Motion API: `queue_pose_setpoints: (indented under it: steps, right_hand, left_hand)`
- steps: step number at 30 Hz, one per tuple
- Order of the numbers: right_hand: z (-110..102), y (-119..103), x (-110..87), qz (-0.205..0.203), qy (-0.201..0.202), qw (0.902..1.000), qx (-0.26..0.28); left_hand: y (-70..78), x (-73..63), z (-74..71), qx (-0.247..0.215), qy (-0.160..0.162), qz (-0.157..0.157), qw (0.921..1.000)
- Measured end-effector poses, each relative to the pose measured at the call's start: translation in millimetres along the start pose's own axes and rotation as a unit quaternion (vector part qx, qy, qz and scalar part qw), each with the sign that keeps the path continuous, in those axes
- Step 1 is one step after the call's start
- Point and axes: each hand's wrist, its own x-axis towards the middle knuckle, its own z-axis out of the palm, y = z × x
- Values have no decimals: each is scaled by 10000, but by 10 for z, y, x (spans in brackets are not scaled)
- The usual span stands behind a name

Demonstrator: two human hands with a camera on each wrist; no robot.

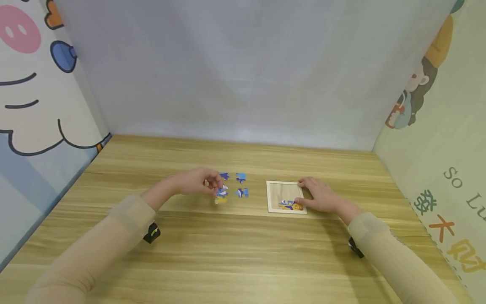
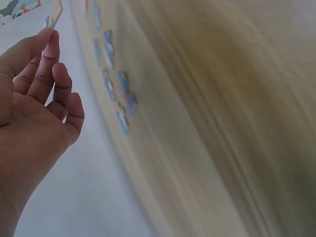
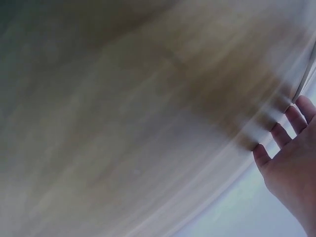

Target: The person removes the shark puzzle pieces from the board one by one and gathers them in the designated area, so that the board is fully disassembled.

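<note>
My left hand pinches a puzzle piece between thumb and fingertips. Pale yellow with a bit of blue, this piece is raised off the table in the left wrist view. Just beyond that hand lie several loose blue and purple jigsaw pieces, one of them light blue. To their right is a square wooden puzzle tray with joined pieces along its near side, showing yellow, purple and blue. My right hand rests at the tray's right edge, thumb over the joined pieces. In the right wrist view its fingers are spread against the tabletop.
A wood-grain table spreads under everything. Behind it hangs a plain pale curtain. Printed cartoon panels stand at the left and right. A black wrist device hangs under the left sleeve.
</note>
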Motion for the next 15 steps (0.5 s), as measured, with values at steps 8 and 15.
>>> queue_pose_setpoints:
  steps: [8,15]
  right_hand:
    - [13,16,0,-73,68,9999,-19]
    - [-8,2,8,-33,28,10000,-76]
  left_hand:
    - [-250,-184,30,-110,-40,-138,9998]
    - [-388,-258,26,-25,-18,-215,9998]
